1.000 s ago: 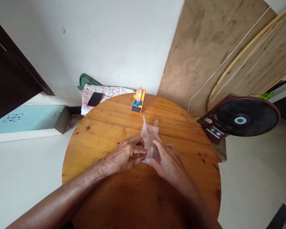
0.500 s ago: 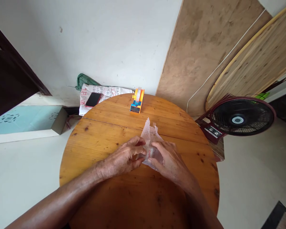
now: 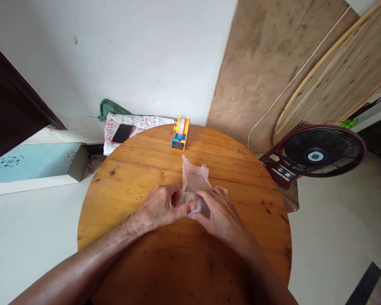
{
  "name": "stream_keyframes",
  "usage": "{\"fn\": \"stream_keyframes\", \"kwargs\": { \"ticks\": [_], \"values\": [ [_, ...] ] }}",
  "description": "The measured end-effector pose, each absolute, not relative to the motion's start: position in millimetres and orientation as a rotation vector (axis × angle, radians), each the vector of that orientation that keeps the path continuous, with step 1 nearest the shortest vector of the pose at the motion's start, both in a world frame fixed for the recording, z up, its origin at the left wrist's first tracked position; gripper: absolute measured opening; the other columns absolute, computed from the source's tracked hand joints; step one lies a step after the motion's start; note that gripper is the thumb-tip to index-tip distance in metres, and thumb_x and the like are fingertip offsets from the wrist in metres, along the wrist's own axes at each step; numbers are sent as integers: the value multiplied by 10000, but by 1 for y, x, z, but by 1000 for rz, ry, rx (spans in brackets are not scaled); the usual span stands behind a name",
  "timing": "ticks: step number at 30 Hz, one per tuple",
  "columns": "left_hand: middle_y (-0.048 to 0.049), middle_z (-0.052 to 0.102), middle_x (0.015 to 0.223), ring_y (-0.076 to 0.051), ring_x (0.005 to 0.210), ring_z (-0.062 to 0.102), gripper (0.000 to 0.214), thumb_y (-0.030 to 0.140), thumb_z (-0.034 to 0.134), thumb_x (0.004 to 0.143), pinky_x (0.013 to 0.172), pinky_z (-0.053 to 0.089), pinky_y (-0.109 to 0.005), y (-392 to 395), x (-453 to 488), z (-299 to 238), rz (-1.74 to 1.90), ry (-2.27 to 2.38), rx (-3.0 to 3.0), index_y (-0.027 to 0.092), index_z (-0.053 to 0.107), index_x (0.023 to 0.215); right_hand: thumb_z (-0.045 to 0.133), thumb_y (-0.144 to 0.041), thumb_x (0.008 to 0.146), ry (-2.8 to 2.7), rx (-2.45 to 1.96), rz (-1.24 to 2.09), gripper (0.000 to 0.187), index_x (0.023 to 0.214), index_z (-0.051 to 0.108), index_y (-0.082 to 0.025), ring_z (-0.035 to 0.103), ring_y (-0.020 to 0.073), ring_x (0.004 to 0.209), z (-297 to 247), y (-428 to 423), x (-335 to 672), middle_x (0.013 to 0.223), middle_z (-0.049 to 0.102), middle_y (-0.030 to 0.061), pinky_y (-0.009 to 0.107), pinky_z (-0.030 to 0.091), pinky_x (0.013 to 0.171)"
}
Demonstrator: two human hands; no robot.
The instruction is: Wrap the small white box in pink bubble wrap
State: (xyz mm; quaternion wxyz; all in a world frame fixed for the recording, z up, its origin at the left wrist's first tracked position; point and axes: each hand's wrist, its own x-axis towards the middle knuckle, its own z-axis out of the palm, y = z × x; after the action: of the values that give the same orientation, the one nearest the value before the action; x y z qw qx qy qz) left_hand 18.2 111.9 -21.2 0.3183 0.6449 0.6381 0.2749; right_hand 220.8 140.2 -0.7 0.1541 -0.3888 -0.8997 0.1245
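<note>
A sheet of translucent pinkish bubble wrap (image 3: 195, 176) lies on the round wooden table, its far end spread flat and its near end rolled or folded around something I cannot make out. My left hand (image 3: 165, 205) presses the near left part of the wrap, thumb stretched across the rolled bundle. On the other side my right hand (image 3: 219, 209) grips the bundle between thumb and fingers. Beyond the wrap stands an orange and blue tape dispenser (image 3: 180, 134) with a roll of clear tape, apart from both hands.
The wooden table (image 3: 120, 199) fills the middle. A dark phone (image 3: 122, 133) rests on a white printed sack (image 3: 152, 121) at the far left edge. A dark red fan (image 3: 317, 154) stands to the right. Behind are a white wall and a wooden board (image 3: 260, 63).
The far part of the bubble wrap now lies flatter and wider. My left thumb has come across onto the bundle, while the right hand keeps its hold. The view has shifted slightly.
</note>
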Motion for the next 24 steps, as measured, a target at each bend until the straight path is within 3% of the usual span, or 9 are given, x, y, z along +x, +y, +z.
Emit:
{"fn": "stream_keyframes", "kwargs": {
  "ticks": [8, 17, 24],
  "values": [
    [29, 526, 623, -91, 547, 472, 242, 392, 571, 788, 480, 333, -190, 117, 11, -21, 847, 1509, 1424, 166, 533, 710, 656, -242, 877, -2648, -1010, 368, 388, 1256, 575, -259, 563, 230, 1005, 5, 138, 223, 1044, 675, 37, 400, 358, 950],
    [5, 582, 638, -80, 554, 496, 344, 474, 635, 798, 499, 392, -174, 111, 22, -22, 945, 1327, 1325, 139, 586, 736, 642, -192, 891, -2705, -915, 411, 162, 1044, 639, -247, 546, 201, 1004, 3, 143, 224, 1037, 667, 23, 375, 339, 955],
    [22, 573, 605, -64, 531, 471, 281, 394, 593, 863, 505, 349, -165, 107, 28, -31, 924, 1303, 1487, 146, 608, 733, 624, -142, 871, -2698, -886, 484, 170, 1015, 621, -234, 571, 189, 1005, 0, 145, 223, 1045, 680, 10, 389, 315, 1002]
  ]
}}
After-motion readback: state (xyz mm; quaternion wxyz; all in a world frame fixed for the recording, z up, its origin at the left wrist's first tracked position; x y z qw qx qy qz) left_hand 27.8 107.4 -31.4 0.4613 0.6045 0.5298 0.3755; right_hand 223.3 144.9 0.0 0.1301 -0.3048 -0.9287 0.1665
